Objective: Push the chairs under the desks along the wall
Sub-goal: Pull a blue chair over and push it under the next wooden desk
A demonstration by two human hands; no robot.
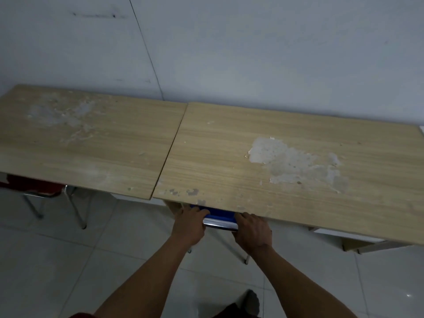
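Observation:
Two wooden desks stand side by side against the wall, the left desk [87, 143] and the right desk [286, 171]. A blue chair [219, 216] with a chrome back rail sits almost wholly under the right desk's front edge; only its rail and a strip of blue show. My left hand [189, 226] grips the rail's left end and my right hand [252, 232] grips its right end. A red chair [32, 185] with chrome legs is tucked under the left desk, mostly hidden by the desktop.
The white wall [252, 53] runs right behind both desks. Pale floor tiles [68, 271] spread in front. The blue chair's metal leg [246, 259] shows below my right wrist. My shoe [251, 301] is at the bottom edge.

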